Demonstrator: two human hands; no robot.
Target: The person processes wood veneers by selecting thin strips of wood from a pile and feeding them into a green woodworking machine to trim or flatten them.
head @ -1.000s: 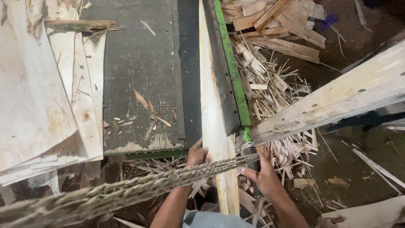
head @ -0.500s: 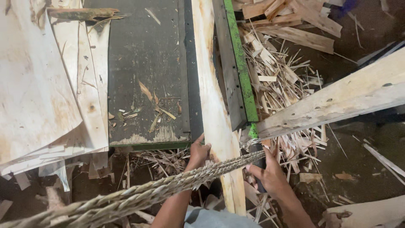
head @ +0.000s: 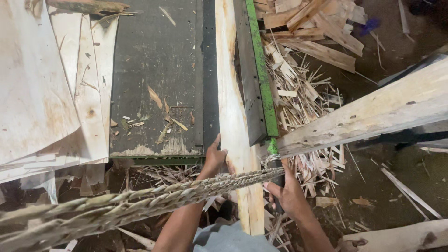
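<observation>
A long pale strip of wood veneer (head: 232, 107) lies along the dark machine table (head: 154, 60), beside a grey blade bar with a green edge (head: 255, 70). My left hand (head: 213, 158) grips the near left edge of the strip. My right hand (head: 287, 191) is closed around a dark lever handle (head: 276, 172) below the green bar's end. A thick braided rope (head: 140, 203) runs from that handle across my arms to the lower left.
Stacked veneer sheets (head: 42, 84) lie at the left. A heap of wood offcuts and splinters (head: 303, 84) covers the floor on the right. A thick wooden beam (head: 373, 112) slants across the right side.
The view has shifted slightly; the veneer strip has slid a little farther along the blade bar. Both hands keep their holds.
</observation>
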